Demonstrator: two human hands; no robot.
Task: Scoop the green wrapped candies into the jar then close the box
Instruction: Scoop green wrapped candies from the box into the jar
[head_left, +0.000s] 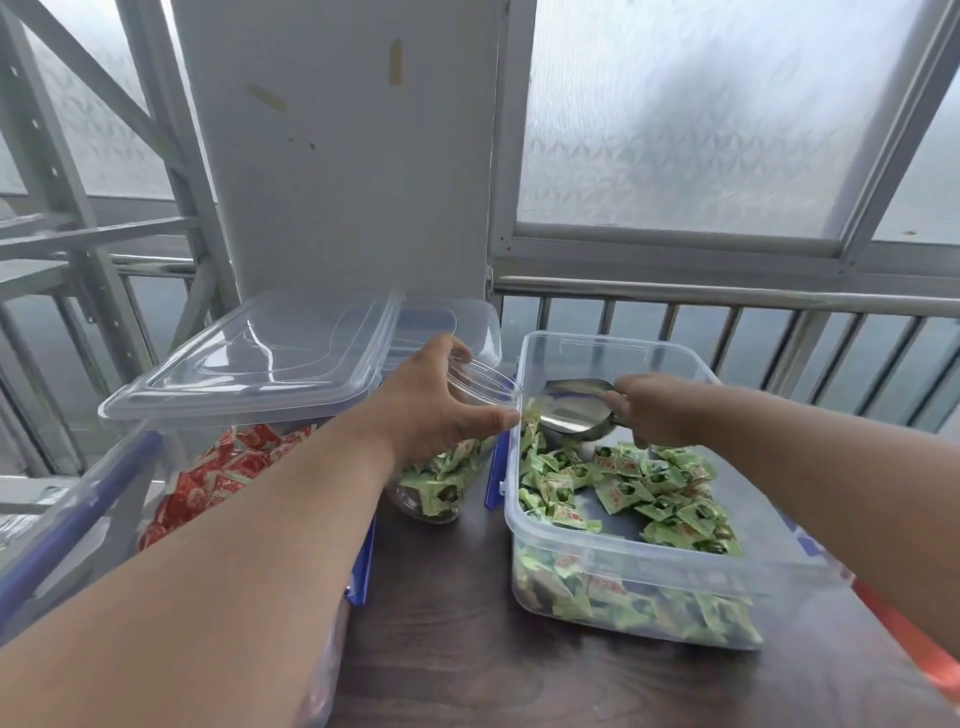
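The bare left forearm (218, 545) lies nearest the camera, stretched from the lower left corner toward the middle of the view. At its end, the fingers (498, 418) of the left hand (436, 410) are curled around the rim of the jar (441, 467), thumb on the near side and the rest over the far side, so the jar is gripped and tipped with its mouth toward the box on the right. The jar is clear, round plastic, and green wrapped candies (649, 493) are seen heaped in its lower part. The right hand (660, 410) is closed around the handle of a metal scoop (576, 410), the handle itself hidden inside the grip. The scoop is shiny steel with a rounded bowl; its long axis runs roughly left to right, the open end pointing left toward the jar mouth, just beside the left thumb. It is held inside the open box (623, 566), above the candies. The box is clear, rectangular plastic with rounded corners, standing on a dark wood-grain surface (457, 623). The candies within are small, crinkled, pale green packets, piled along the near and right sides. To the left, a clear lid (260, 358) rests tilted on a second box (93, 509) holding red wrapped candies (218, 478).
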